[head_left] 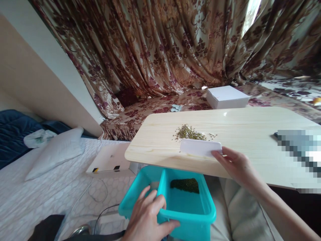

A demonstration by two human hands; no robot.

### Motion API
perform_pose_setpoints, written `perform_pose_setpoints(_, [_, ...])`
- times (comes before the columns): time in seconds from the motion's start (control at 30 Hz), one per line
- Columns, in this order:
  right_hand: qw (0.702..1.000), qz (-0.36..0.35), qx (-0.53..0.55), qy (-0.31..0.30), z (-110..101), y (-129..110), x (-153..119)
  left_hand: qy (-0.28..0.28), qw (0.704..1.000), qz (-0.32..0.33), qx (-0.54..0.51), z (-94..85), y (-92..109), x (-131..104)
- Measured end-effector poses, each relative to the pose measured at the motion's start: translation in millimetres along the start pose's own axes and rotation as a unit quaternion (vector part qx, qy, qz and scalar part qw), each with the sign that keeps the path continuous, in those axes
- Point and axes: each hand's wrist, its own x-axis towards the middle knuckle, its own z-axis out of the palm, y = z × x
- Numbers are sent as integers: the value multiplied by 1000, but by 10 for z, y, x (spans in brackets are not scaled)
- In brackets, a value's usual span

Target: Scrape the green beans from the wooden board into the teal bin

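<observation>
My right hand (234, 164) pinches one end of a flat white rectangular piece (198, 147), possibly a lid or scraper, which is at the tabletop. Right behind its far edge lies a loose pile of small green beans (189, 131), like mung beans, with a few scattered around. Below the table's front edge is a teal bin (190, 216) with two compartments. My left hand (149, 212) is closed on the near rim of the bin by the divider, thumb over the rim. Green beans (185, 185) lie at the far side of the bin's right compartment; my fingers partly cover the left one.
The light wood table (250, 134) spans the middle and right. A blurred-out device (298, 147) lies at its right. Behind stand a white box (228, 95) and patterned curtains (155, 43). A flat white box (110, 159), cables and a pillow (60, 150) are on the bed at left.
</observation>
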Motion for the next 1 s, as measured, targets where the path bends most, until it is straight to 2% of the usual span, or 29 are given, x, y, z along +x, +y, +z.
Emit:
perform_pose_setpoints(0.1, [999,-11,-30,16,127,-52,60,8,1000,-8,8,-13,-71,-17])
perform_pose_setpoints(0.2, [999,-10,-43,2,153,-94,43,15,1000,-16,16,-30,-121,-36])
perform_pose_setpoints(0.3, [998,-14,-18,-56,83,-90,-61,14,1000,-14,13,-55,-136,-52])
perform_pose_setpoints(0.4, [991,-17,24,-130,-83,-51,-203,18,1000,-14,18,-69,-105,-53])
perform_pose_setpoints(0.43, [991,-11,32,-128,-156,-34,-242,17,1000,-7,19,-67,-83,-48])
perform_pose_setpoints(0.5, [995,5,44,-87,-316,6,-290,13,1000,21,14,-42,-22,-23])
perform_pose_setpoints(0.6, [996,48,28,64,-528,69,-279,11,996,89,-8,45,112,54])
perform_pose_setpoints(0.67, [991,63,10,114,-607,108,-240,18,991,133,-19,124,216,122])
perform_pose_setpoints(0.73, [990,64,9,126,-620,141,-199,18,986,161,-26,194,314,186])
perform_pose_setpoints(0.83, [992,63,26,105,-558,167,-156,15,981,191,-31,251,410,249])
perform_pose_setpoints(1.0, [996,45,12,76,-462,178,-122,-3,979,203,-13,219,400,261])
